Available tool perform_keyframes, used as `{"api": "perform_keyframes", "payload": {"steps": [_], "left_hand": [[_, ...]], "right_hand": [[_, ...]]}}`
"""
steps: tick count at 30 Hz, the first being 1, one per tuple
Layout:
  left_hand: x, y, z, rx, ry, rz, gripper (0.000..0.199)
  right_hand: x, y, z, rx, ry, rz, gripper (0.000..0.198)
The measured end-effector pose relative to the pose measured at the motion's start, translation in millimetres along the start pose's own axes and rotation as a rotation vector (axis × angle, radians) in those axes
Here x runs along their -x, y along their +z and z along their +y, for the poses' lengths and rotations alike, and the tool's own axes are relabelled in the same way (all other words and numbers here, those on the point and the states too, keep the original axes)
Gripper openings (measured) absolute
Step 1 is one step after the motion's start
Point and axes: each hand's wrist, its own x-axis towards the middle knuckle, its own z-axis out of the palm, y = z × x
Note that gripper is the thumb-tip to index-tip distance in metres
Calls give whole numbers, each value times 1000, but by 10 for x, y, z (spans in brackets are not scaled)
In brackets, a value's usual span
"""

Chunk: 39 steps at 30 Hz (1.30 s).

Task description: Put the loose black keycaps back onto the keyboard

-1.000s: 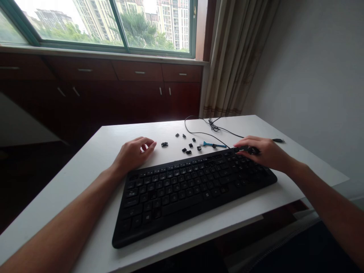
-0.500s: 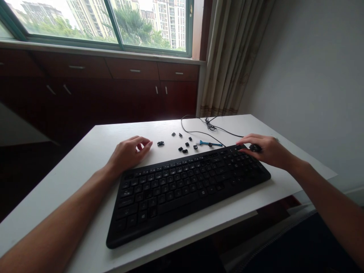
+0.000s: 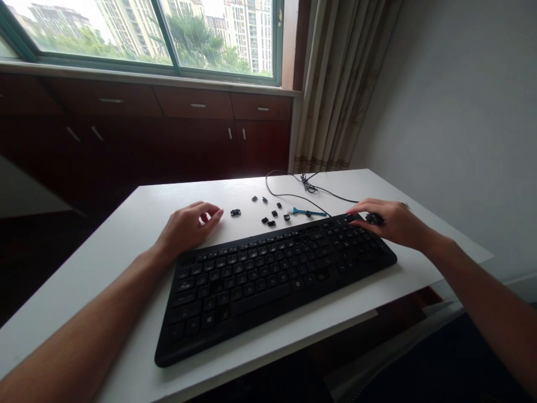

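A black keyboard point(image 3: 268, 280) lies slanted across the white table point(image 3: 126, 235). My left hand point(image 3: 188, 226) rests on the table just past the keyboard's far left corner, fingers loosely curled and holding nothing. My right hand point(image 3: 392, 221) sits over the keyboard's far right corner, its fingertips pinched on a small black keycap point(image 3: 373, 219). Several loose black keycaps point(image 3: 268, 222) lie on the table beyond the keyboard, one apart point(image 3: 235, 212) near my left fingertips. A blue keycap puller point(image 3: 308, 212) lies beside them.
The keyboard's black cable point(image 3: 310, 184) loops over the far side of the table. Dark wooden cabinets point(image 3: 188, 129) run under the window behind it. A curtain point(image 3: 339, 84) hangs at the back right, and a grey wall stands to the right.
The view has drifted a little, so everything sits slightly further left in the picture. Both hands stay where they were on the table and keyboard.
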Motion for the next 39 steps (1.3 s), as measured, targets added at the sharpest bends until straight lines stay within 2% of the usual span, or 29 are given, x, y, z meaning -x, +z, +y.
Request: {"api": "perform_keyframes", "payload": {"steps": [39], "left_hand": [[1,23,-17,0,1,5,36]], "right_hand": [[-39,-23,-73,-4,4,-14,25]]}}
